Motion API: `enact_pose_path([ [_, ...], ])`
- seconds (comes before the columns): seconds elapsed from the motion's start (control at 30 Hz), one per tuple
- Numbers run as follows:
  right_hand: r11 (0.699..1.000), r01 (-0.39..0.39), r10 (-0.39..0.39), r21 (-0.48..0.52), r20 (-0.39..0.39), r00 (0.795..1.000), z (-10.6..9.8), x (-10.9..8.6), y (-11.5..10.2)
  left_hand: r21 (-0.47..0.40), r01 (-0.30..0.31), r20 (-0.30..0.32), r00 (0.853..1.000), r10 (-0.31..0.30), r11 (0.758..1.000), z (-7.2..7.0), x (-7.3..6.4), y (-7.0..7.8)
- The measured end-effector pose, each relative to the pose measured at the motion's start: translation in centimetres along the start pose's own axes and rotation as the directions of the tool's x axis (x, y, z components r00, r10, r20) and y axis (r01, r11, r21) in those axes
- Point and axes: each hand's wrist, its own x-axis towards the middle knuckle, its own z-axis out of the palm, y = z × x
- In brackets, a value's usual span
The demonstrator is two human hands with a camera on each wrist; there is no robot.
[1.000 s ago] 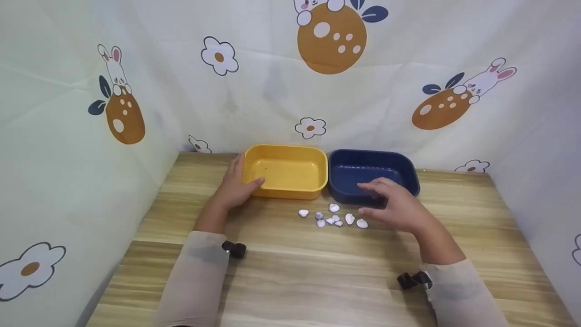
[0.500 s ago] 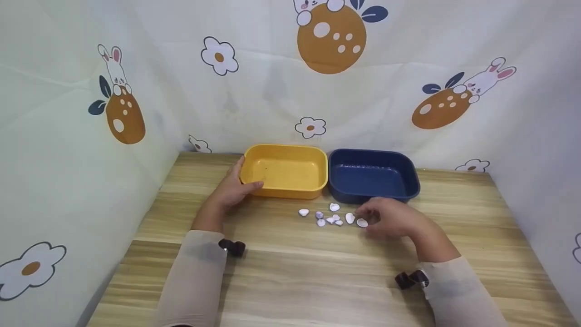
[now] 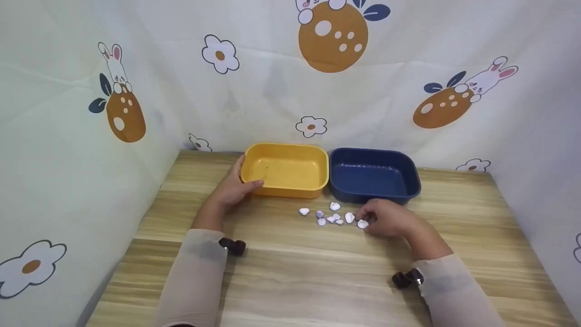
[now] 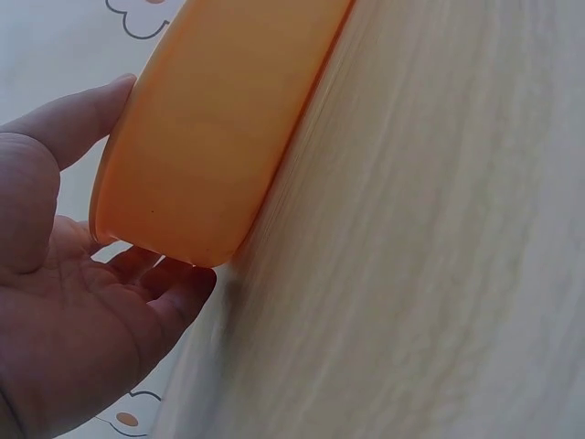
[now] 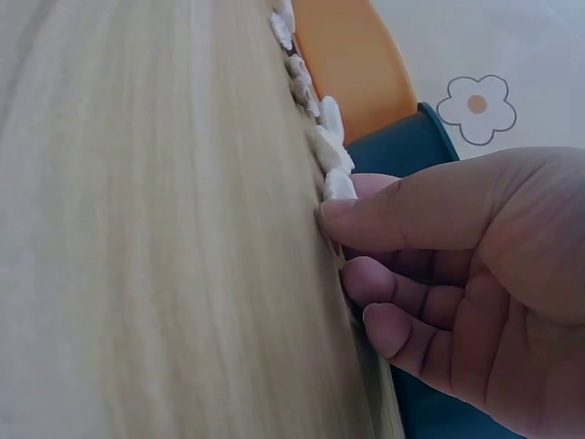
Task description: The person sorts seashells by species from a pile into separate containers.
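My left hand [image 3: 232, 187] holds the yellow plastic box [image 3: 290, 193] at its left end. In the left wrist view the thumb [image 4: 87, 119] lies against the box's rim and the fingers curl at its outer side. My right hand [image 3: 392, 219] is down at the table, thumb and forefinger pinching the rightmost white seashell [image 3: 362, 224]. That shell [image 5: 339, 186] shows at the thumb tip in the right wrist view. Several other small white and purplish seashells [image 3: 335, 219] lie in a loose group to its left, in front of the boxes.
A dark blue plastic box [image 3: 374, 180] stands right beside the yellow one, just behind my right hand. Both rest on a wood-grain table [image 3: 308, 272]. A pale cloth with printed rabbits and flowers [image 3: 268, 91] hangs behind and at both sides.
My right hand has come down from in front of the blue box to the rightmost seashell, its fingers closing in on it. The left hand stays on the yellow box.
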Motion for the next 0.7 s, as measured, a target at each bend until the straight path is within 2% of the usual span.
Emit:
enact_pose_path([
  [0.2, 0.999, -0.037, 0.037, -0.016, 0.023, 0.999, -0.2, 0.1, -0.7, -0.012, 0.007, 0.007, 1.000, -0.007, 1.000, -0.1, -0.1, 0.0],
  [0.37, 0.999, -0.041, 0.041, -0.023, 0.007, 0.999, -0.7, 0.3, -2.2, -0.009, 0.008, -0.002, 1.000, -0.008, 1.000, -0.3, 0.0, -0.1],
  [0.5, 0.998, -0.067, 0.067, 0.006, -0.045, 0.997, -1.2, 0.6, -3.4, -0.009, -0.005, 0.001, 1.000, 0.005, 1.000, -0.1, 0.0, 0.1],
  [0.7, 0.993, -0.067, 0.082, 0.094, -0.164, 0.983, -1.6, 2.0, -4.7, -0.025, 0.013, 0.005, 1.000, -0.013, 1.000, 0.0, -0.1, 0.1],
])
